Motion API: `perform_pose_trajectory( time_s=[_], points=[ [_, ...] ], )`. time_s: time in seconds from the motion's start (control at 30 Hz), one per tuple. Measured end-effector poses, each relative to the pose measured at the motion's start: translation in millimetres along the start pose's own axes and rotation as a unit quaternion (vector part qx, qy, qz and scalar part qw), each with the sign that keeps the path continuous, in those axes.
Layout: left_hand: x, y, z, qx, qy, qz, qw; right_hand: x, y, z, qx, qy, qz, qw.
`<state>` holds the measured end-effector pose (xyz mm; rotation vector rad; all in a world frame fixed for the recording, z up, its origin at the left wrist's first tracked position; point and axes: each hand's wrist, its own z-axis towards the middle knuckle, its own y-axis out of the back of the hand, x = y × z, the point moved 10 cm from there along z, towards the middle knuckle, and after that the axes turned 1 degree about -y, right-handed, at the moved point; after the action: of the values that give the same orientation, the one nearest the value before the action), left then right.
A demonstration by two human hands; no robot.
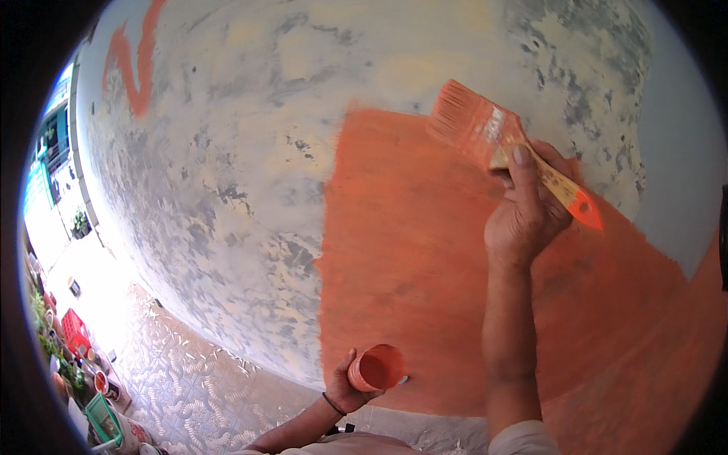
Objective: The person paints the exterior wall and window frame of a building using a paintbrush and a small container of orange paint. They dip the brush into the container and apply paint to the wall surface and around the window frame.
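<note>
A wide paintbrush [485,125] with orange-coated bristles and a wooden handle tipped in bright orange is gripped by my right hand [527,205]. Its bristles lie at the upper edge of an orange painted patch [409,250] on the wall. Lower down, my left hand [350,383] is closed round a small paint cup [379,367], which has orange paint inside and on its rim. The unpainted wall [227,129] around the patch is pale grey with yellowish and dark worn spots. Whether the bristle tips touch the wall I cannot tell.
An orange zigzag stroke [140,68] marks the wall at upper left. Patterned floor tiles [189,394] with pale flakes run along the wall's foot. At the far left stand a red crate [75,331], a green-rimmed bucket [104,419], plants and several containers. A smooth grey area [682,152] lies right.
</note>
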<state>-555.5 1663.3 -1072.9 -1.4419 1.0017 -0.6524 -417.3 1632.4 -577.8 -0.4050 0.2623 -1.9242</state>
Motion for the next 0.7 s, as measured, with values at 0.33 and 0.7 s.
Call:
perform_pose_trajectory(
  time_s=[0.33,0.7],
  points=[
    [-83.1,-2.1,-42.9,0.014,-0.043,-0.019,0.999,-44.2,-96.0,-15.0,0.011,0.015,0.006,1.0],
    [-139.7,39.3,-76.8,-0.011,-0.012,-0.007,1.0,-32.6,-74.1,-21.3,-0.073,0.086,-0.108,0.988]
  ],
)
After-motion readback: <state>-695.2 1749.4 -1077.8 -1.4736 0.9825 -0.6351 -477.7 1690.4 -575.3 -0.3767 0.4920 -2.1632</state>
